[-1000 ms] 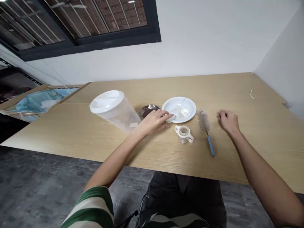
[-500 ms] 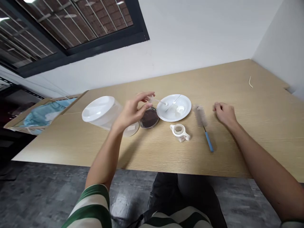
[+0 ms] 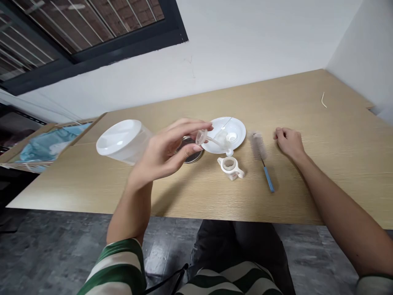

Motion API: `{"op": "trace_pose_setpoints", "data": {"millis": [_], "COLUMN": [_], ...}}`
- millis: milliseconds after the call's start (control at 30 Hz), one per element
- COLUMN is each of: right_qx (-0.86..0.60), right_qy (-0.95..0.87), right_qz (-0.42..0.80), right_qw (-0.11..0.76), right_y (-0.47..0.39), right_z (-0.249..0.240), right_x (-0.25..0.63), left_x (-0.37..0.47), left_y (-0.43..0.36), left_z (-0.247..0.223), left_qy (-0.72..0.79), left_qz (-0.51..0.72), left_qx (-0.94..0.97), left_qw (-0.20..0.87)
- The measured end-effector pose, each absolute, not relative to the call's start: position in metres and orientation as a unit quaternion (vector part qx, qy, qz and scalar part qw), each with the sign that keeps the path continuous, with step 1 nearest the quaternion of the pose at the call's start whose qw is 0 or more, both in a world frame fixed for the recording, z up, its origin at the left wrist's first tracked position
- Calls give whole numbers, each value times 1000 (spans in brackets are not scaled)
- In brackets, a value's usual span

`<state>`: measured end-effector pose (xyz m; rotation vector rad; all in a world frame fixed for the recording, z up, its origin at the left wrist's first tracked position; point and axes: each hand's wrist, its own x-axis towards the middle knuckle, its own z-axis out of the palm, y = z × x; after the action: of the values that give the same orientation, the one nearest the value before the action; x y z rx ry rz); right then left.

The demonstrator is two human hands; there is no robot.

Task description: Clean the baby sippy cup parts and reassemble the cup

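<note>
My left hand (image 3: 175,149) pinches the wide clear end of a straw (image 3: 213,141) between thumb and fingers. The tube slants down to the right and ends in a small white ball (image 3: 229,152) at the near rim of a white plate (image 3: 208,148). On the plate lie a white ring-shaped part (image 3: 231,137) and a thin wire-like stick (image 3: 227,121). Just in front stands a white bottle collar with two handles (image 3: 230,166). My right hand (image 3: 288,141) rests loosely curled on the table, holding nothing visible, beside a bottle brush with a blue handle (image 3: 268,179).
A translucent plastic container with a white lid (image 3: 123,139) stands at left. A round dark dish (image 3: 193,157) is partly hidden behind my left hand. Farther left is a box with a blue lining (image 3: 52,143). A bent pale strip (image 3: 323,100) lies at far right.
My left hand has come nearer and to the right with the straw, whose ball end has moved from above the plate to its near rim. My right hand stays put.
</note>
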<state>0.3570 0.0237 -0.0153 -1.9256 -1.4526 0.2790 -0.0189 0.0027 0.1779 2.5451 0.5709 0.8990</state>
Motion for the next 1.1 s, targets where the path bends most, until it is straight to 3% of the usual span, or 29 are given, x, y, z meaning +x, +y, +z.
{"op": "trace_pose_setpoints", "data": {"millis": [333, 567, 900, 1100], "right_qx": [-736, -695, -693, -632], "right_qy": [-566, -664, -676, -668], "right_qz": [109, 211, 211, 390], "right_qw": [355, 176, 132, 50], "right_y": [19, -3, -5, -14], "right_z": [-4, 29, 27, 41], "right_x": [357, 351, 348, 339], "left_x": [-19, -25, -31, -33], "left_y": [16, 53, 89, 93], "left_z": [162, 129, 73, 55], "left_qy": [225, 287, 350, 364], "left_qz": [364, 365, 351, 324], "left_qx": [871, 853, 843, 853], "left_qw": [242, 238, 208, 189]}}
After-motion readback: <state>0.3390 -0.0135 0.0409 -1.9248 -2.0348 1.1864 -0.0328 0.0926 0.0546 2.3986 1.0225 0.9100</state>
